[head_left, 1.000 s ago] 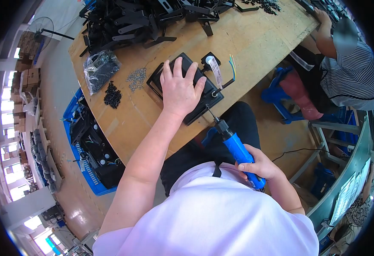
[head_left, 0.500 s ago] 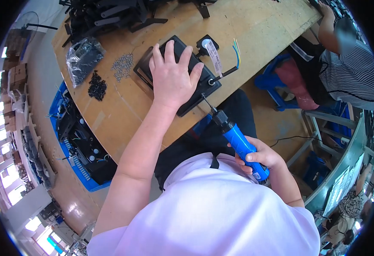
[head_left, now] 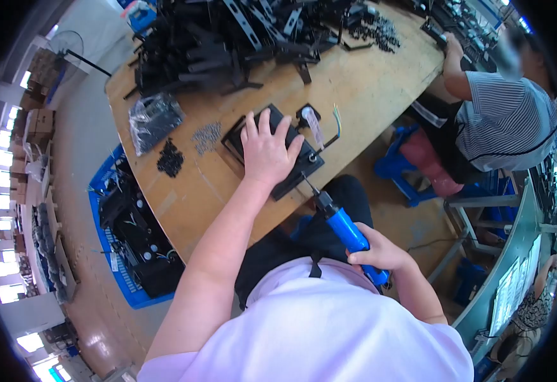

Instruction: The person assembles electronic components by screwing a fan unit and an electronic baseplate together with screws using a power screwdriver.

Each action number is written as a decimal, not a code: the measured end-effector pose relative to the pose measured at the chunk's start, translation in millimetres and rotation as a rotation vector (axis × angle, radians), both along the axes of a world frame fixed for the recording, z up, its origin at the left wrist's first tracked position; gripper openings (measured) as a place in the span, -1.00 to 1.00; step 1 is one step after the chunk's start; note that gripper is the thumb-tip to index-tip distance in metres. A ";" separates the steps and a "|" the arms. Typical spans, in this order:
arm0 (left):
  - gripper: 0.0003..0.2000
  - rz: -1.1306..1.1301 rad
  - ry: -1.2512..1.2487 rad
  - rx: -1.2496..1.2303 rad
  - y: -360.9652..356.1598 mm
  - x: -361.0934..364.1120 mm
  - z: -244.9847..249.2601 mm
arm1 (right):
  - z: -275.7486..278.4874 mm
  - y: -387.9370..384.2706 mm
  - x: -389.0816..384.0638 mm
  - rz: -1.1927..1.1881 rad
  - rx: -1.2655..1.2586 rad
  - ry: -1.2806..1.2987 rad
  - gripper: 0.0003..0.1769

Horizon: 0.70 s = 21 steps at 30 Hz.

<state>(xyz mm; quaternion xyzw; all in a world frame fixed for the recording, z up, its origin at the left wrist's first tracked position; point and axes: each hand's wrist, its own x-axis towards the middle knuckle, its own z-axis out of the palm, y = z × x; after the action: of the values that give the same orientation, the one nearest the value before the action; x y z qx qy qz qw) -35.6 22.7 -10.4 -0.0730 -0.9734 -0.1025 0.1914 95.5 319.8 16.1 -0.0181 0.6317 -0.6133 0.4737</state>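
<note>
My left hand [head_left: 267, 155] lies flat with fingers spread across a black rectangular housing [head_left: 289, 183] near the table's edge. My right hand [head_left: 378, 249] is wrapped round a blue electric screwdriver [head_left: 347, 230]. Its thin bit points at the housing's near right corner; whether the tip touches cannot be made out. From the housing's right side comes a short black cable with bare coloured wires [head_left: 337, 121]. Beside it is a small black part with a white round face [head_left: 307, 113] and a printed label strip hanging off it.
Silver screws [head_left: 207, 136] and black screws [head_left: 170, 158] lie in heaps left of the housing, near a clear plastic bag [head_left: 154, 121]. Black brackets [head_left: 221, 54] are piled behind. A blue crate [head_left: 114, 270] of black units stands at left. A co-worker [head_left: 504, 121] sits at right.
The camera view has shifted, so the table sits lower and more of the bracket pile shows. My left hand stays on the housing, and the screwdriver stays at the same corner.
</note>
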 end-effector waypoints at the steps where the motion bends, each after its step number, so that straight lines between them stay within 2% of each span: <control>1: -0.49 -0.002 0.005 -0.007 -1.3 -0.6 -2.1 | 3.6 -0.7 4.6 0.029 0.089 0.110 -0.03; 4: -0.50 0.006 0.048 0.033 -2.6 -5.9 -9.9 | 8.1 2.8 18.0 0.095 0.331 0.462 0.01; 7: -0.51 -0.027 0.061 0.101 -0.2 -0.6 -7.6 | 1.6 18.9 36.3 0.029 0.271 0.552 -0.01; 11: -0.53 -0.224 -0.057 0.230 41.0 39.2 16.1 | 11.8 33.6 49.3 -0.153 0.151 0.211 -0.06; 13: -0.66 -0.183 -0.009 0.361 59.4 54.9 8.6 | 23.2 35.0 52.7 -0.266 0.052 0.101 -0.08; 16: -0.78 -0.259 -0.058 0.409 51.7 73.7 8.6 | 20.0 45.7 54.0 -0.359 -0.012 0.115 -0.11; 19: -0.86 -0.326 -0.005 0.340 29.2 112.6 18.3 | 21.3 46.7 52.2 -0.451 -0.048 0.138 -0.16; 21: -0.89 -0.184 0.069 0.322 14.1 147.0 32.7 | 15.7 50.7 47.9 -0.466 -0.027 0.162 -0.18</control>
<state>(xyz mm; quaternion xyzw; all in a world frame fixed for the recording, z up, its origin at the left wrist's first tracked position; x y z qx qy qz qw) 111.4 36.9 22.3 -0.1336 -0.9265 -0.2715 0.2235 143.4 370.5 31.8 0.0726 0.6467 -0.7108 0.2670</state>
